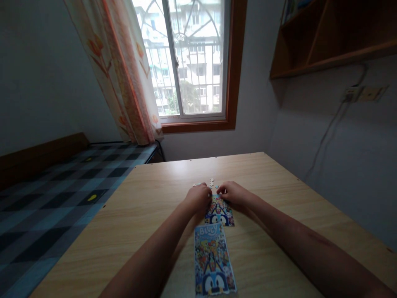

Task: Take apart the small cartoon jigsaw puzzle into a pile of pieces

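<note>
A partly joined jigsaw puzzle [219,211] lies flat on the wooden table, showing a blue cartoon dog's face among many small figures. My left hand [199,196] rests at its upper left edge, fingers curled together. At the upper right edge, my right hand [233,193] has thumb and fingers bent inward and touching the puzzle. Whatever is between the fingertips of either hand is too small to make out. Loose puzzle pieces [211,182] lie just beyond the hands. Nearer to me is a picture sheet [213,260] with the same dog and the lettering "BLUEY".
The wooden table [149,207] stretches under both arms. A bed with a checked cover [62,198] stands along its left side. Ahead are a window [198,62] and a flowered curtain [118,70]. A wooden shelf [313,62] and a cable hang on the right wall.
</note>
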`<control>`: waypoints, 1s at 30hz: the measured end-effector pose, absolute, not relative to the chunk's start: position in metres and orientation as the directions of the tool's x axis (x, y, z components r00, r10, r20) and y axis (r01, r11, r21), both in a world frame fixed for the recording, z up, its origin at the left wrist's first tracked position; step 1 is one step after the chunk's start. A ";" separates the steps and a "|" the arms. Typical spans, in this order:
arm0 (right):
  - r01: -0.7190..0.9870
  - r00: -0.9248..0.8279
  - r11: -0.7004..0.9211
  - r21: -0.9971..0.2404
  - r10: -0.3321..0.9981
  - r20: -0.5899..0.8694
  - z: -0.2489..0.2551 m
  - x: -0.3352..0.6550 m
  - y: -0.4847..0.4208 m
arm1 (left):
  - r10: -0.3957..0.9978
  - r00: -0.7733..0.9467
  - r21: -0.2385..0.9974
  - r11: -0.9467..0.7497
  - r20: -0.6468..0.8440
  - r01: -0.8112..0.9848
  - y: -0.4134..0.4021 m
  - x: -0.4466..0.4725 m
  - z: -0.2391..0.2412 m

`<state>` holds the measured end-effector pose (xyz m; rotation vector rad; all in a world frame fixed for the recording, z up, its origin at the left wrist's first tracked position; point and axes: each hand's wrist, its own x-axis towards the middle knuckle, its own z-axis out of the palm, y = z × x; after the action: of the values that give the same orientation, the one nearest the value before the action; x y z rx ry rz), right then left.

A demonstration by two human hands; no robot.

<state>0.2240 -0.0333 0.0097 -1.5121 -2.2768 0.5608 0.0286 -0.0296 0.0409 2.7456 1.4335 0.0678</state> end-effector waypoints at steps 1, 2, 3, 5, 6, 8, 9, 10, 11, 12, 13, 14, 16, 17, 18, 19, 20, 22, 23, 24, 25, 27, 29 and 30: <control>0.792 -0.364 0.347 -0.502 0.929 0.068 0.010 0.223 -0.034 | 0.823 0.568 0.068 -0.568 0.016 0.820 -0.030 0.029 0.041; 0.796 -0.359 0.341 -0.500 0.931 0.064 0.011 0.223 -0.034 | 0.825 0.565 0.076 -0.564 0.014 0.822 -0.030 0.029 0.041; 0.799 -0.355 0.336 -0.498 0.933 0.060 0.011 0.222 -0.035 | 0.826 0.564 0.084 -0.563 0.013 0.822 -0.029 0.030 0.040; 0.804 -0.349 0.328 -0.496 0.936 0.054 0.012 0.221 -0.036 | 0.826 0.564 0.095 -0.562 0.010 0.822 -0.028 0.029 0.038; 0.806 -0.348 0.328 -0.494 0.936 0.054 0.012 0.221 -0.036 | 0.827 0.562 0.100 -0.560 0.008 0.823 -0.027 0.029 0.037; 0.807 -0.351 0.333 -0.488 0.935 0.057 0.012 0.220 -0.037 | 0.833 0.554 0.114 -0.550 0.000 0.827 -0.025 0.028 0.036; 0.808 -0.353 0.335 -0.485 0.934 0.058 0.012 0.219 -0.038 | 0.836 0.549 0.125 -0.544 -0.007 0.830 -0.024 0.028 0.035; 0.809 -0.355 0.339 -0.479 0.933 0.061 0.012 0.219 -0.038 | 0.838 0.546 0.138 -0.540 -0.012 0.830 -0.023 0.028 0.034; 0.812 -0.355 0.342 -0.472 0.933 0.065 0.012 0.218 -0.039 | 0.838 0.545 0.152 -0.537 -0.017 0.830 -0.023 0.028 0.034; 0.816 -0.353 0.343 -0.465 0.933 0.069 0.012 0.217 -0.039 | 0.839 0.543 0.164 -0.533 -0.023 0.830 -0.022 0.028 0.033; 0.820 -0.349 0.342 -0.460 0.934 0.073 0.012 0.216 -0.040 | 0.843 0.538 0.174 -0.526 -0.027 0.832 -0.022 0.029 0.033; 0.823 -0.346 0.341 -0.454 0.935 0.075 0.013 0.216 -0.041 | 0.848 0.529 0.181 -0.516 -0.029 0.837 -0.022 0.029 0.033; 0.829 -0.342 0.340 -0.444 0.936 0.080 0.014 0.215 -0.042 | 0.861 0.508 0.190 -0.494 -0.030 0.848 -0.022 0.030 0.032; 0.831 -0.340 0.339 -0.441 0.937 0.079 0.014 0.214 -0.042 | 0.867 0.498 0.193 -0.483 -0.032 0.854 -0.023 0.030 0.032; 0.832 -0.340 0.338 -0.440 0.937 0.078 0.015 0.214 -0.043 | 0.871 0.490 0.196 -0.475 -0.033 0.858 -0.023 0.031 0.032; 0.831 -0.340 0.337 -0.442 0.937 0.076 0.015 0.214 -0.043 | 0.875 0.484 0.199 -0.469 -0.034 0.861 -0.024 0.031 0.033; 0.829 -0.340 0.336 -0.446 0.937 0.072 0.015 0.214 -0.043 | 0.877 0.480 0.202 -0.464 -0.033 0.862 -0.024 0.031 0.033; 0.824 -0.343 0.334 -0.458 0.937 0.067 0.016 0.214 -0.043 | 0.880 0.474 0.203 -0.459 -0.031 0.865 -0.025 0.031 0.034; 0.821 -0.342 0.334 -0.463 0.937 0.069 0.016 0.214 -0.043 | 0.880 0.473 0.202 -0.458 -0.032 0.866 -0.026 0.031 0.035; 0.819 -0.339 0.332 -0.467 0.938 0.072 0.016 0.214 -0.043 | 0.880 0.473 0.199 -0.459 -0.032 0.866 -0.026 0.031 0.035; 0.819 -0.334 0.328 -0.471 0.940 0.074 0.016 0.214 -0.043 | 0.880 0.475 0.196 -0.460 -0.031 0.866 -0.026 0.031 0.034; 0.815 -0.332 0.327 -0.478 0.940 0.077 0.015 0.213 -0.043 | 0.877 0.481 0.191 -0.468 -0.022 0.863 -0.024 0.031 0.033; 0.812 -0.346 0.341 -0.475 0.935 0.079 0.015 0.213 -0.042 | 0.872 0.489 0.186 -0.479 -0.009 0.858 -0.022 0.031 0.030; 0.811 -0.354 0.348 -0.470 0.932 0.080 0.015 0.213 -0.042 | 0.870 0.492 0.183 -0.483 -0.006 0.856 -0.021 0.031 0.029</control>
<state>0.2132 -0.0420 0.0145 -1.5410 -2.2823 0.5052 0.0311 -0.0213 0.0285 2.5705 1.5004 0.1308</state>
